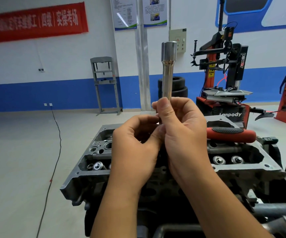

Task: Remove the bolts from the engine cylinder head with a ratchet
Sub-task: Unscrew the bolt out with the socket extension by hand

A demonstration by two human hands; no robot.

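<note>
A grey engine cylinder head (90, 170) sits in front of me with valve springs showing in its open top. My right hand (181, 133) grips the lower end of a long steel socket extension (168, 69), held upright with its wide socket end on top. My left hand (135, 146) is curled against the tool's base, where its fingertips meet the right hand; what they pinch is hidden. The ratchet's red and black handle (231, 134) sticks out to the right behind my right hand, over the head. No bolt is plainly visible.
A red and black tyre changer (224, 79) stands behind the engine to the right, with stacked tyres (178, 88) beside it. A grey shop press (104, 83) stands at the blue and white wall. A black cable (56, 143) runs along the floor on the left.
</note>
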